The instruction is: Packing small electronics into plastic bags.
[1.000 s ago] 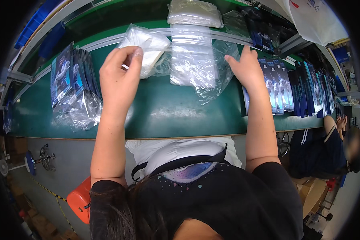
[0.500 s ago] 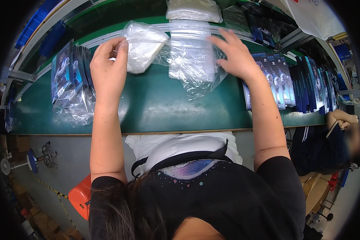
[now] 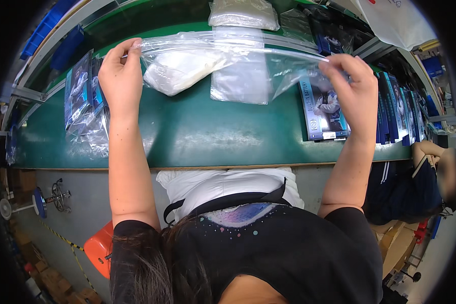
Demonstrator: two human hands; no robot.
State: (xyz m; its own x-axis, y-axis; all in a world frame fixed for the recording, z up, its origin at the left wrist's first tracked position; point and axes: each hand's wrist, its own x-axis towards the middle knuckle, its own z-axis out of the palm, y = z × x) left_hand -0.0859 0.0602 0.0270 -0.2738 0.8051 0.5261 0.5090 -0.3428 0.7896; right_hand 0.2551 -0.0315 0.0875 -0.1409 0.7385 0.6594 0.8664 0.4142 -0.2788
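Note:
A long clear plastic bag (image 3: 294, 58) is stretched sideways above the green table. My left hand (image 3: 120, 83) pinches one end of it. The other end sits between the thumb and fingers of my right hand (image 3: 355, 93). Behind and below the see-through film lie a crumpled white plastic bundle (image 3: 180, 76) and a flat stack of clear bags (image 3: 238, 83). Close to my right hand, a dark blue printed box (image 3: 321, 111) stands at the front of a row. Whether the bag's mouth is apart cannot be made out.
More printed boxes (image 3: 397, 109) line the right side of the green table (image 3: 228, 137). Boxes in clear wrap (image 3: 81, 96) stand at the left. A thick packet of clear bags (image 3: 244, 14) lies at the back. Another person (image 3: 403, 187) sits at the right edge.
My right hand has moved right, from beside the bag stack to the boxes, drawing the bag out taut. My left hand has shifted slightly left and away from me.

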